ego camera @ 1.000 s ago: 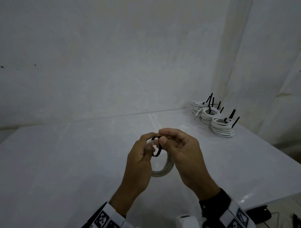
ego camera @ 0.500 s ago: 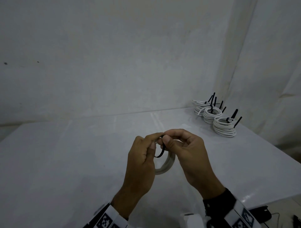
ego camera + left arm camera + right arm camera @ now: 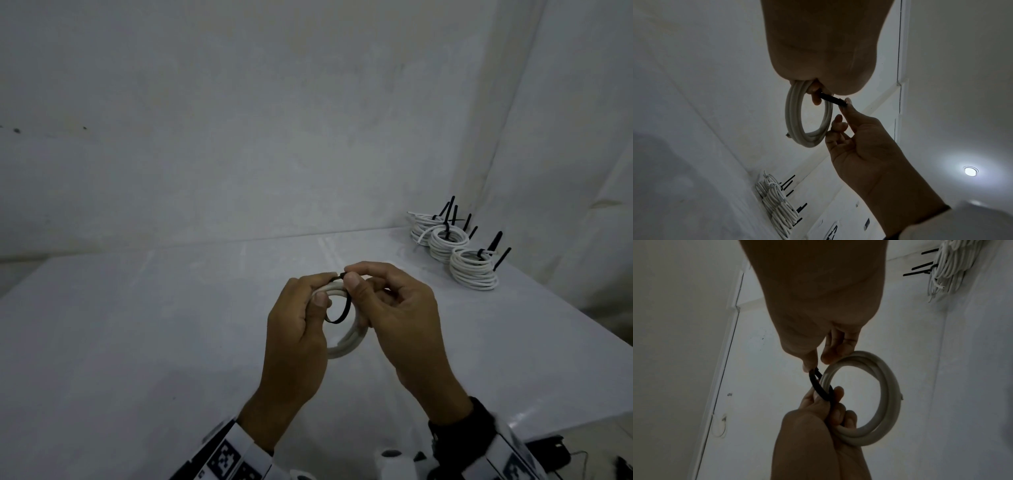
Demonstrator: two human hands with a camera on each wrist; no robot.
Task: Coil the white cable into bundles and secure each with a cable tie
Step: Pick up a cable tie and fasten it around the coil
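A coil of white cable [image 3: 347, 344] [image 3: 809, 116] [image 3: 879, 395] hangs in the air above the table, a few turns thick. My left hand [image 3: 301, 322] [image 3: 824, 415] grips its top, fingers curled round the turns. A black cable tie [image 3: 342, 308] [image 3: 831, 99] [image 3: 819, 384] loops round the coil there. My right hand [image 3: 383, 301] [image 3: 846, 116] pinches the tie's end between thumb and forefinger, just right of the left hand's fingertips. The cable's cut end [image 3: 787, 135] pokes out at the coil's side.
Three tied white bundles [image 3: 452, 250] [image 3: 777, 206] [image 3: 949, 264] with black tie tails sticking up sit stacked at the table's far right corner. The white table [image 3: 137, 342] meets a white wall behind. A dark device [image 3: 548, 455] lies below the table's right edge.
Both hands rose slightly with the coil. The tie's loop now hangs more openly round the cable, and the right thumb and forefinger have shifted up onto its end.
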